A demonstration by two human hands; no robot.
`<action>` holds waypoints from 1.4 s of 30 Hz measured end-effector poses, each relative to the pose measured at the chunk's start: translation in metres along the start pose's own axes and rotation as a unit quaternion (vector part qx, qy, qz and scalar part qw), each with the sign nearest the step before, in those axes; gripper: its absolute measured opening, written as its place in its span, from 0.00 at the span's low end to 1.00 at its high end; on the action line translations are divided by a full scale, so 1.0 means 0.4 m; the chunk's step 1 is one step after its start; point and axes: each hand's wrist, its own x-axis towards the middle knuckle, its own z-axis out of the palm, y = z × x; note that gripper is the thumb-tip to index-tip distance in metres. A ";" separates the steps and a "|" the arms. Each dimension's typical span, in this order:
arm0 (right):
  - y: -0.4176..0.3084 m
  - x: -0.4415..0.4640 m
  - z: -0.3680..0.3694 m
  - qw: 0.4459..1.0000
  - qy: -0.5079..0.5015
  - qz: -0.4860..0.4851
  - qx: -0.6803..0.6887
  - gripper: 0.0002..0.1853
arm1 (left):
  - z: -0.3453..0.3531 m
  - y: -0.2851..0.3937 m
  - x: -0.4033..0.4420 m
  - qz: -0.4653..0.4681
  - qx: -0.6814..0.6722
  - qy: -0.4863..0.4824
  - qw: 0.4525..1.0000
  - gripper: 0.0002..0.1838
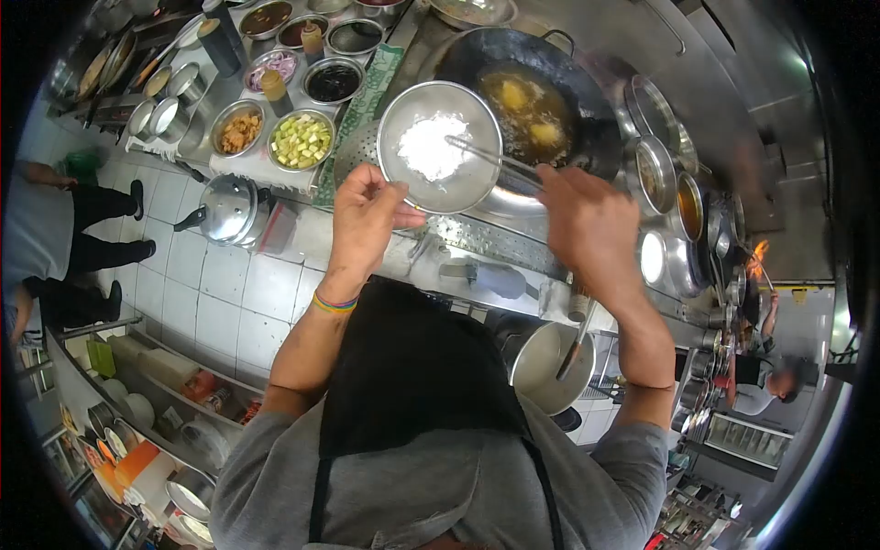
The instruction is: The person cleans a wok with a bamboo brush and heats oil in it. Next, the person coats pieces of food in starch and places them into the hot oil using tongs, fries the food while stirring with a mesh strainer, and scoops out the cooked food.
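My left hand pinches the near rim of a round metal bowl, holding it tilted over the counter. White powder lies in the bowl. In my right hand is a pair of metal tongs, its tips in the powder. Just beyond the bowl, a dark wok holds bubbling oil with yellow battered pieces frying in it. Part of a perforated metal strainer shows behind the bowl's left side.
Bowls of diced green vegetable, brown fried pieces and sliced onion stand at left. Metal bowls line the wok's right. A large pot is below my right arm. Other people stand at the far left and right.
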 end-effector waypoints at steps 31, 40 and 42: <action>0.241 -0.021 0.127 0.928 -0.077 0.354 -0.089 0.15 | -0.052 -0.047 0.099 -0.033 -0.021 0.023 0.999 0.05; 0.282 0.008 0.178 0.929 -0.024 0.368 -0.035 0.17 | -0.054 -0.021 0.102 -0.018 -0.014 0.012 1.000 0.04; 0.221 -0.003 0.104 0.966 0.006 0.256 0.025 0.19 | -0.039 -0.005 0.094 -0.012 -0.017 0.018 1.000 0.05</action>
